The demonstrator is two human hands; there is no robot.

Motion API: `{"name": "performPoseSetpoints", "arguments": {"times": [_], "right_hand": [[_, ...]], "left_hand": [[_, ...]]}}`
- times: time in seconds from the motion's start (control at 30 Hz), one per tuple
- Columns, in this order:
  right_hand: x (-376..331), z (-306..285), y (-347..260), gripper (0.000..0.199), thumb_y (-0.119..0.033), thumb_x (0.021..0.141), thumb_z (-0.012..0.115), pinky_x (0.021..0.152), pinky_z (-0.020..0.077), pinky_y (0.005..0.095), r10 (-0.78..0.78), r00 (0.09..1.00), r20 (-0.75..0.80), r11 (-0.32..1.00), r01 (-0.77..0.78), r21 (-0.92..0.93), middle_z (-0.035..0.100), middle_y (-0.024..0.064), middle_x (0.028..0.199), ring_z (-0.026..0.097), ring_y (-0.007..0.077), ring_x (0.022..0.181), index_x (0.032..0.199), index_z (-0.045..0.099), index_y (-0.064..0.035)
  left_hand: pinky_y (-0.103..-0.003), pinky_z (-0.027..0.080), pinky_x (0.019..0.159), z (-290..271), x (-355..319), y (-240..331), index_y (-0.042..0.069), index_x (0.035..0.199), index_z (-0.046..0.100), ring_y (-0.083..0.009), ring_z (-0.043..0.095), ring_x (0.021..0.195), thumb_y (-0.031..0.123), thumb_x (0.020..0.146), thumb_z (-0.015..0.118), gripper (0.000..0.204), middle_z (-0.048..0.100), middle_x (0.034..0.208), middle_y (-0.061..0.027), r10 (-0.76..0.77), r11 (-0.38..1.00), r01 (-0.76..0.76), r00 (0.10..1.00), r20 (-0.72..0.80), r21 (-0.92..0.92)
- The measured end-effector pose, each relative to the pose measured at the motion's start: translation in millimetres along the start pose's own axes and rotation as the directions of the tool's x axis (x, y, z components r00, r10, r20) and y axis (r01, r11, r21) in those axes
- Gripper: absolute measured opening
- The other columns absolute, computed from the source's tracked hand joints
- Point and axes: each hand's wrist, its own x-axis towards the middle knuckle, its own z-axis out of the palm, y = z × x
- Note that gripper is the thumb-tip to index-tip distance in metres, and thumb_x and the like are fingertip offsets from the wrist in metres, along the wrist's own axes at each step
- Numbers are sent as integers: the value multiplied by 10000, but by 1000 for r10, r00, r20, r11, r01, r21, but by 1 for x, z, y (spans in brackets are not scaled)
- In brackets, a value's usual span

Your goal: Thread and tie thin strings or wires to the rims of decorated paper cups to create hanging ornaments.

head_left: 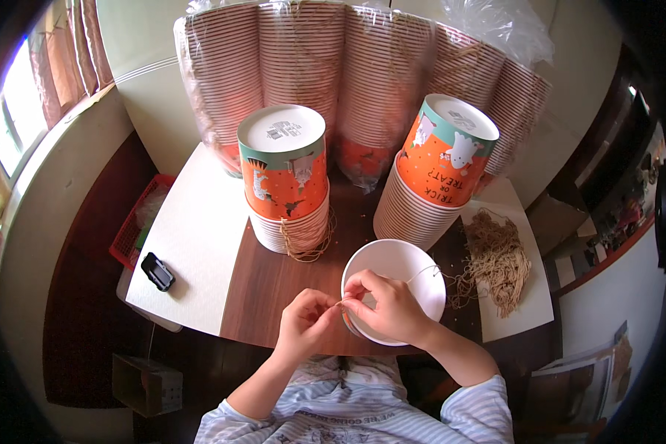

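A white-lined paper bucket [412, 263] stands at the table's front edge, open end up. My left hand [305, 320] is beside its left rim, thumb and forefinger pinched together. Reaching over the bucket's mouth, my right hand [386, 305] pinches at the same spot, fingertips nearly touching the left's. A thin tan cord appears between the fingertips; its exact end is hidden by the fingers. More of the cord [424, 271] crosses the bucket's right rim. It runs toward a tangled heap of tan cords [496, 263] on the right.
Two upside-down stacks of orange and green printed buckets, one left [287, 177] and one right [444, 166], stand behind. Cord loops [307, 240] hang on the left stack. Plastic-wrapped bucket stacks [303, 66] line the back. A black case [157, 271] and a red basket [129, 229] are left.
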Motion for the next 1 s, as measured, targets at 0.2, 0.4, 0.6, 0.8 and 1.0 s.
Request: {"name": "performPoseSetpoints", "arguments": {"times": [0.2, 0.4, 0.6, 0.8, 1.0], "right_hand": [[-1, -2, 0, 143, -68, 733, 666, 668, 470, 309, -22, 1000, 20, 1000, 22, -19, 610, 49, 734, 620, 182, 697, 816, 550, -54], [-1, -7, -3, 130, -95, 734, 668, 734, 438, 303, -68, 994, 88, 998, 68, -2, 618, 22, 730, 612, 173, 689, 838, 592, -78], [-2, -5, -2, 105, -104, 720, 685, 723, 437, 296, -135, 989, 57, 991, 135, -5, 628, 8, 724, 605, 159, 677, 805, 627, -87], [-1, -3, 2, 73, -101, 711, 682, 658, 443, 301, -171, 985, 10, 983, 172, -59, 619, 15, 698, 594, 181, 654, 754, 625, -85], [0, -5, -3, 74, -116, 745, 644, 651, 432, 338, -106, 994, 19, 994, 106, -28, 609, 59, 706, 594, 236, 667, 751, 595, -61]], "left_hand": [[-149, 332, 536, -9, 0, -3, 39, 875, 549, -23, 430, 623, 34, 843, 546, 32, 532, 793, 37, -299, 525, 459, 888, 350, -716], [-139, 298, 515, -10, 1, -5, 54, 868, 560, -10, 418, 617, 82, 860, 541, 35, 539, 790, 37, -294, 398, 520, 852, 432, -756], [-134, 302, 513, -12, 2, -2, 51, 877, 565, -3, 428, 624, 92, 859, 556, 45, 559, 804, 33, -309, 419, 537, 842, 442, -732], [-131, 308, 509, -12, 2, 0, 45, 906, 569, 1, 426, 618, 74, 859, 550, 59, 562, 801, 30, -318, 463, 534, 845, 430, -708], [-148, 308, 499, -8, -2, -4, 7, 934, 582, -19, 428, 624, -18, 789, 577, 147, 535, 857, 2, -106, 826, 204, 972, 211, -526]]}}
